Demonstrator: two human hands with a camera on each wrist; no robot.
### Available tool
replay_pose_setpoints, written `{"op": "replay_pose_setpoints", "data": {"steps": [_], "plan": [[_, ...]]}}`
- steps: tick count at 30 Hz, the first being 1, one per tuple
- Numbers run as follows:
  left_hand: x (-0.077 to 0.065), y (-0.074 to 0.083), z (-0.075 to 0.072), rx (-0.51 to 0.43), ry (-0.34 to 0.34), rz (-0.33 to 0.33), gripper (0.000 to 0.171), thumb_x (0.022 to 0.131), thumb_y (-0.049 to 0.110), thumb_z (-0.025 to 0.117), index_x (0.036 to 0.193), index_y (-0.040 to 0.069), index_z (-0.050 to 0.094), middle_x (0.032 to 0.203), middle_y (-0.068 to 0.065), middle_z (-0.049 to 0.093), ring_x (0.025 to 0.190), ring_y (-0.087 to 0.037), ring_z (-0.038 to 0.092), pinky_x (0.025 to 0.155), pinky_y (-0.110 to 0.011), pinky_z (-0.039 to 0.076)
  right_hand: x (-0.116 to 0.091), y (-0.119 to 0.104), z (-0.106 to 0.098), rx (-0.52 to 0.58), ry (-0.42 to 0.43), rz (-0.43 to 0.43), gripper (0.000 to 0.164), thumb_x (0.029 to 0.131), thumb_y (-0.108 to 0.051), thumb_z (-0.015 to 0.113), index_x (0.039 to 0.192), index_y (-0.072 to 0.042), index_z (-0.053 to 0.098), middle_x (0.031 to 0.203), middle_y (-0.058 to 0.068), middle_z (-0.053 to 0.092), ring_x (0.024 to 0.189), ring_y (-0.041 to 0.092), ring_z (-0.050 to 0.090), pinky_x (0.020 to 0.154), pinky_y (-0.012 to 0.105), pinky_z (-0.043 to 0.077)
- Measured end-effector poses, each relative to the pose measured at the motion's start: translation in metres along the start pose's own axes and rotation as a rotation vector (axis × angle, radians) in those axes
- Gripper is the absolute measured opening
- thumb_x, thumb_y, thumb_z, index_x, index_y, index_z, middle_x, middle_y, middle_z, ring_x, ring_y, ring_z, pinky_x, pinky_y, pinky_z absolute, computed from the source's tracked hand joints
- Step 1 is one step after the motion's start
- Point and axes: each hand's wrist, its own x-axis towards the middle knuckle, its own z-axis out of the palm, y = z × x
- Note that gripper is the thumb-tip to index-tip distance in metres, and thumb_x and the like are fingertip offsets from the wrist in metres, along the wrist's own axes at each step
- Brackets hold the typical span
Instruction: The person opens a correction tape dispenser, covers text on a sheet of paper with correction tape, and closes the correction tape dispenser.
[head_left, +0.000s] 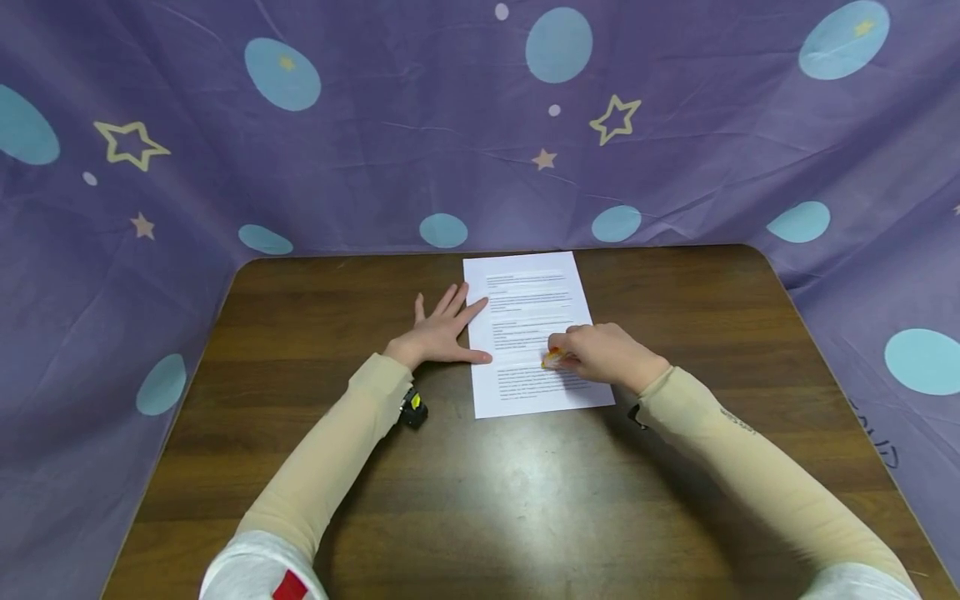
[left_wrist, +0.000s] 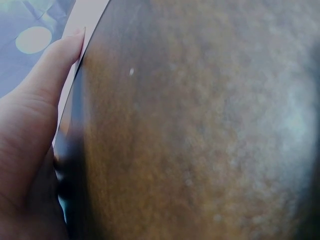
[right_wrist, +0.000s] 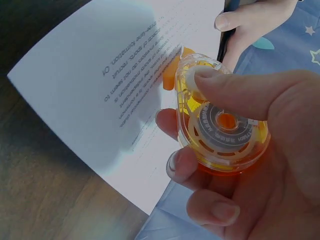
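A printed sheet of paper (head_left: 525, 292) lies on the wooden table, its lines of text running across it. My left hand (head_left: 444, 331) rests with spread fingers on the sheet's left edge, thumb and fingertips touching the paper. In the left wrist view the thumb (left_wrist: 55, 65) lies along that edge. My right hand (head_left: 607, 354) grips a correction tape dispenser (right_wrist: 225, 120), a clear case with a yellow-orange inside and a printed reel. Its orange tip meets the lower part of the text, though the exact contact is partly hidden by the case.
The brown wooden table (head_left: 337, 500) extends around the sheet on every side but the back, where the paper nears the edge. A purple curtain (head_left: 375, 150) with stars and blue spots hangs behind and at both sides. A dark wrist device (head_left: 413, 408) sits at the left wrist.
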Motion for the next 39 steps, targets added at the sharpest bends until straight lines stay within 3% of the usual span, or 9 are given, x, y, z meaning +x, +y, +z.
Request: {"op": "replay_pose_setpoints", "data": {"steps": [7,20,27,39], "plan": [[-0.005,0.005,-0.005,0.003,-0.004,0.003,0.117,0.08,0.084,0.064,0.169,0.033,0.008,0.174,-0.007,-0.016,0.159,-0.025,-0.019,0.113,-0.073,-0.021,-0.002,0.0,-0.001,-0.001,0.004,0.004,0.011,0.093,-0.015,0.078,0.1,-0.018,0.07,0.079,-0.002,0.063,0.061,0.013,0.052,0.054,0.038,0.048],[-0.003,0.002,-0.001,0.002,-0.002,-0.009,0.115,0.081,0.083,0.065,0.169,0.036,0.006,0.174,-0.003,-0.019,0.158,-0.022,-0.022,0.113,-0.071,-0.022,0.001,-0.002,0.005,-0.018,0.025,-0.023,0.011,0.091,-0.011,0.078,0.097,-0.019,0.072,0.078,-0.004,0.063,0.065,0.012,0.053,0.056,0.038,0.05],[-0.004,0.004,-0.002,-0.011,-0.009,-0.002,0.116,0.081,0.082,0.066,0.169,0.035,0.007,0.174,-0.005,-0.017,0.159,-0.024,-0.021,0.113,-0.071,-0.022,-0.003,0.001,0.004,-0.026,0.005,-0.004,0.01,0.092,-0.013,0.079,0.098,-0.019,0.073,0.08,-0.003,0.064,0.064,0.013,0.054,0.055,0.038,0.049],[-0.008,0.006,-0.005,0.006,0.011,0.008,0.113,0.083,0.078,0.067,0.169,0.031,0.01,0.175,-0.008,-0.013,0.16,-0.027,-0.016,0.115,-0.072,-0.018,-0.018,0.014,0.002,-0.031,0.001,0.048,0.022,0.088,-0.003,0.076,0.102,-0.019,0.075,0.081,-0.002,0.065,0.065,0.015,0.057,0.056,0.038,0.05]]}}
